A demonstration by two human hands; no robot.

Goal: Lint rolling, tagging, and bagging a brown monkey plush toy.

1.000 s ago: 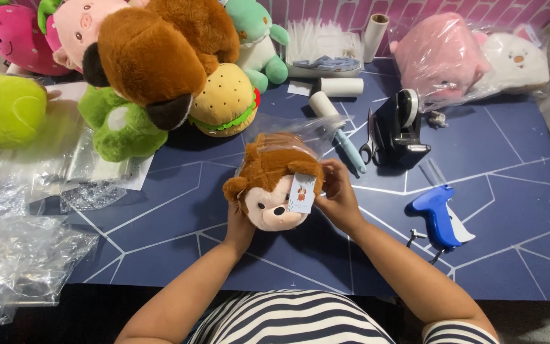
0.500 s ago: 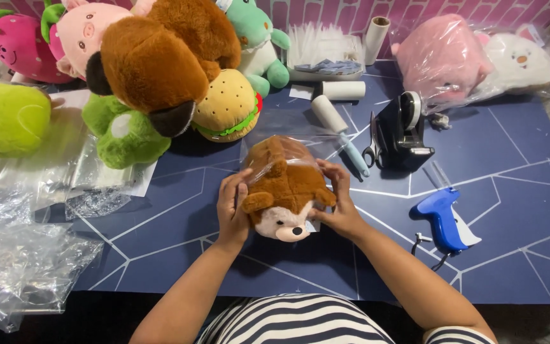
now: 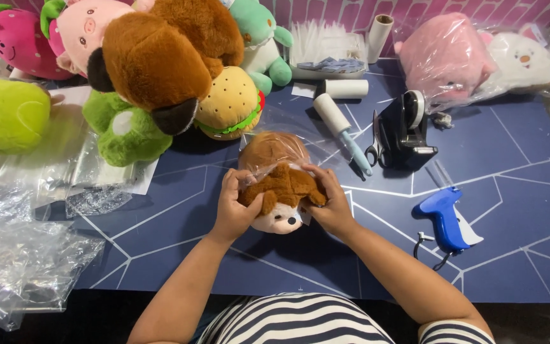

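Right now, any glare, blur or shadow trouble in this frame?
Head view: sharp overall; glare on the clear bag over the brown monkey plush, held by the left hand and right hand; soft shadows on the blue table; bottom edge dark.

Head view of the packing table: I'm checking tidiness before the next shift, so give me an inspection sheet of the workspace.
Surface: dark blue tabletop with white line pattern.
Job's things: brown monkey plush toy, partly inside a clear plastic bag.
Clutter: blue tagging gun, black tape dispenser, scissors, lint roller, heap of loose clear bags, pile of plush toys, two bagged plush toys.
Hands: left hand and right hand grip the monkey's sides.
Cables: nothing seen.
Surroundings: pink brick-pattern wall; striped shirt at the near edge.
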